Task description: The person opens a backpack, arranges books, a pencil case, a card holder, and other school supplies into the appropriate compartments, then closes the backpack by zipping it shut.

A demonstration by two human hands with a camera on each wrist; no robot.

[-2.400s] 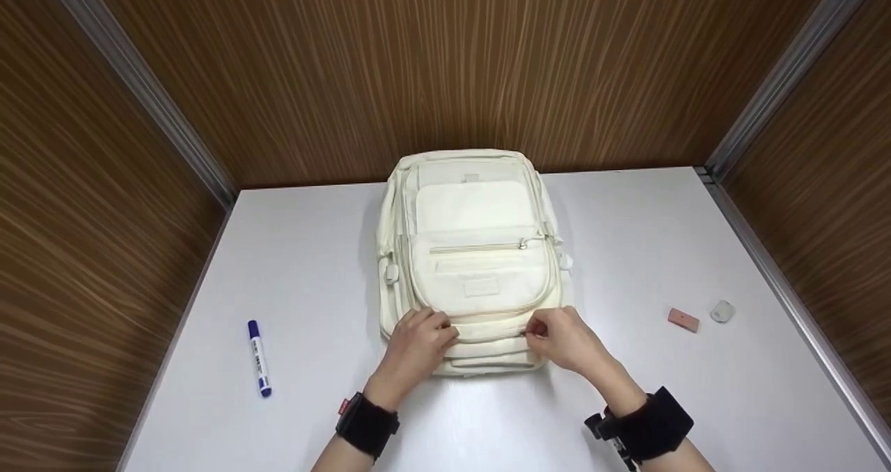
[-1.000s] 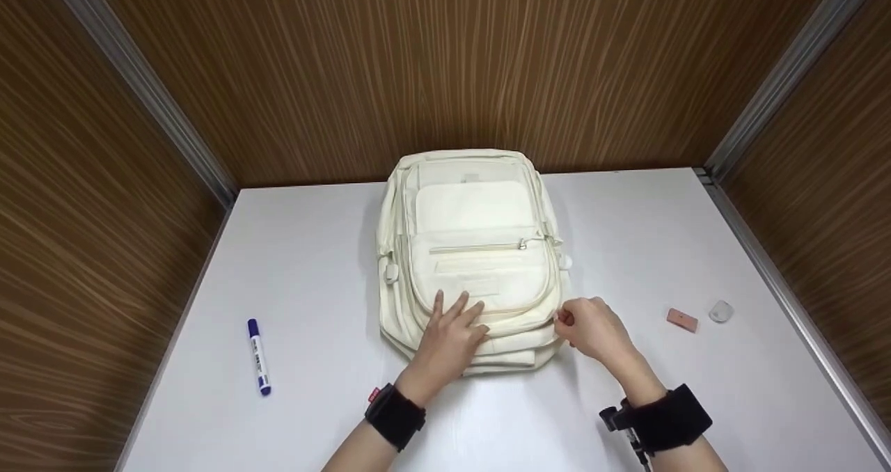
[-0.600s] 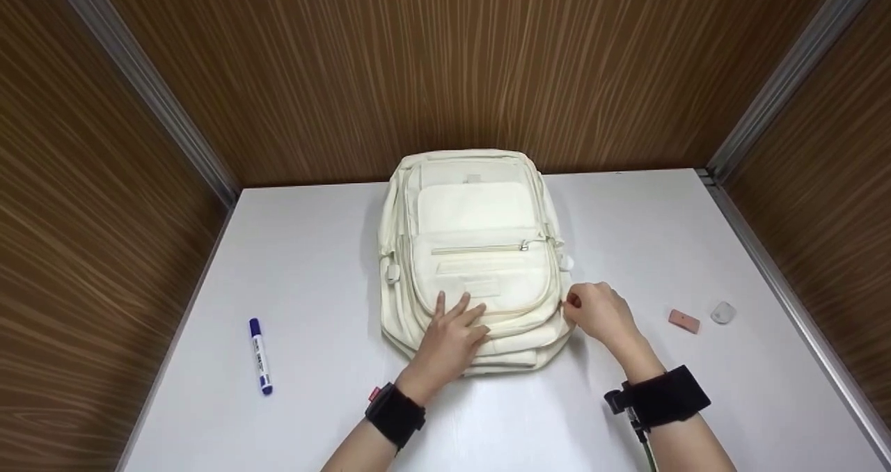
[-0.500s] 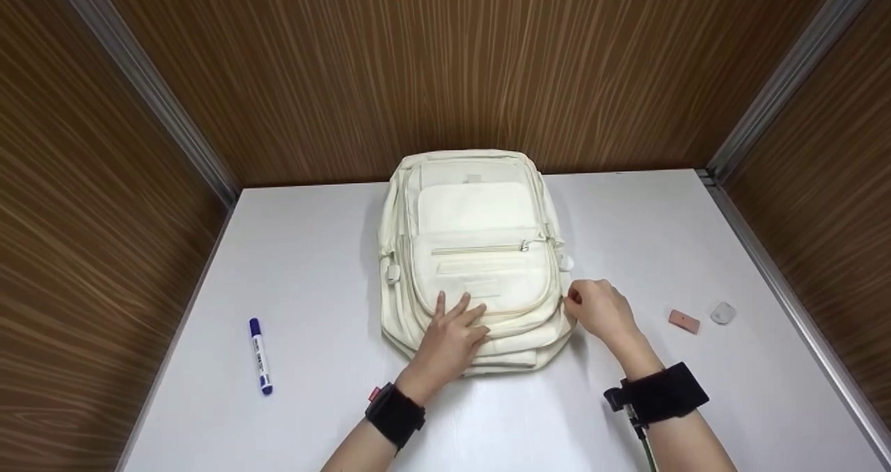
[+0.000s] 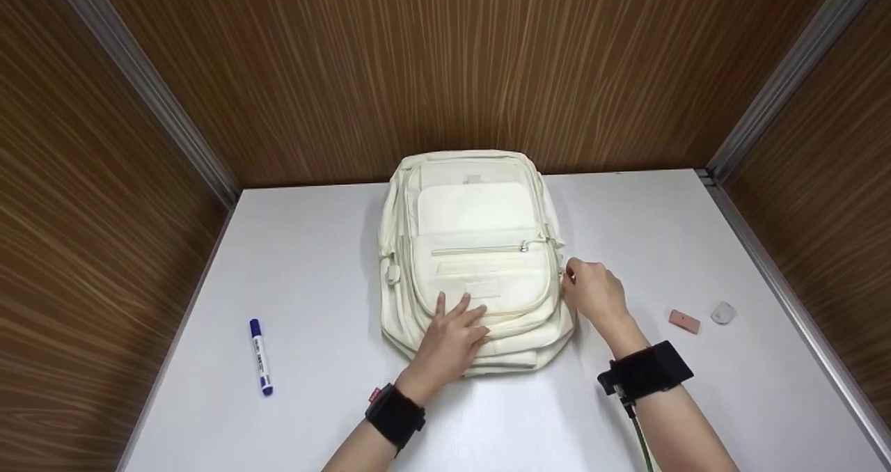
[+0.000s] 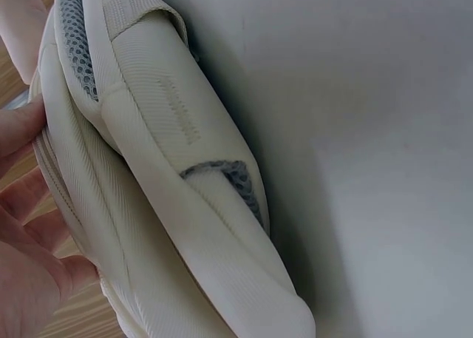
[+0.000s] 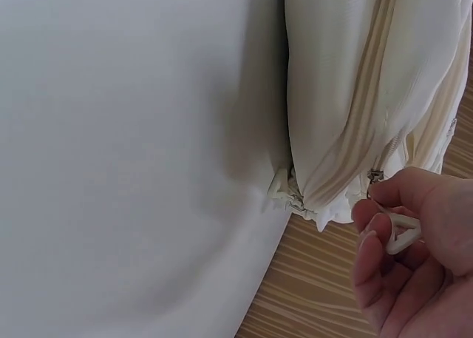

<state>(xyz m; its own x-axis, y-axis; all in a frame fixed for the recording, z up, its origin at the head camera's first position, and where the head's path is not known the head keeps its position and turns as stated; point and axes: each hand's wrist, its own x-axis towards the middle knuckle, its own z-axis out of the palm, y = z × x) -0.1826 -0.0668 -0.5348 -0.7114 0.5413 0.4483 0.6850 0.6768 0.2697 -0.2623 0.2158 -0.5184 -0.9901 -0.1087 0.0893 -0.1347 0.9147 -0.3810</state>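
Our cream backpack [image 5: 477,207] lies front-up on the white table [image 5: 306,263], near the wood-grain wall [image 5: 445,75]. Our right hand [image 5: 597,294] pinches a zipper pull [image 7: 403,236] at its right side; our left hand [image 5: 449,340] rests spread on the lower front, gripping nothing. We seem to be running this side zip [image 7: 366,101]; next probably calls for steady pulling against a braced bag. We cannot read the front patch [image 5: 482,289] or the marker's [image 5: 260,357] print.
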